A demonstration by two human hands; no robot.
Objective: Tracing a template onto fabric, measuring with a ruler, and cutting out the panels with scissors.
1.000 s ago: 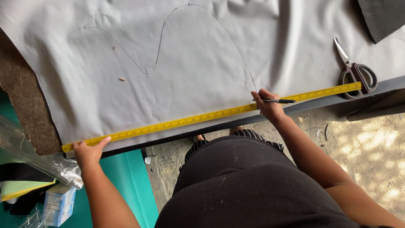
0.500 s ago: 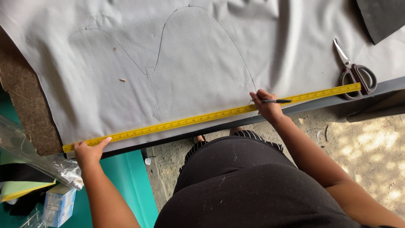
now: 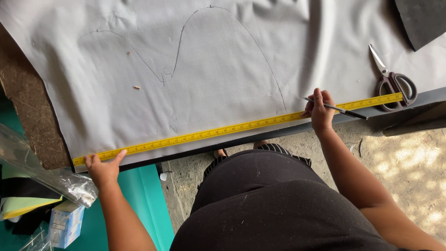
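1. Your left hand [image 3: 103, 168] presses flat on the near end of the yellow tape measure [image 3: 237, 126], fingers spread, pinning it to the grey fabric [image 3: 209, 60] at the desk's front edge.
2. Your right hand [image 3: 319, 110] is clenched around a dark pen [image 3: 335, 108], grasping it with the tip just above the tape measure, while the fingers also rest on the tape.
3. The tape measure lies stretched along the fabric's near edge, rising from your left hand to the scissors [image 3: 394, 81].
4. The scissors lie shut on the fabric, touching the tape's far end.
5. A curved pencil line [image 3: 218, 28] runs across the fabric.
6. At lower left, a small white and blue box [image 3: 65, 223] sits beside a crinkled clear plastic bag [image 3: 51, 174], over a teal surface [image 3: 144, 200].
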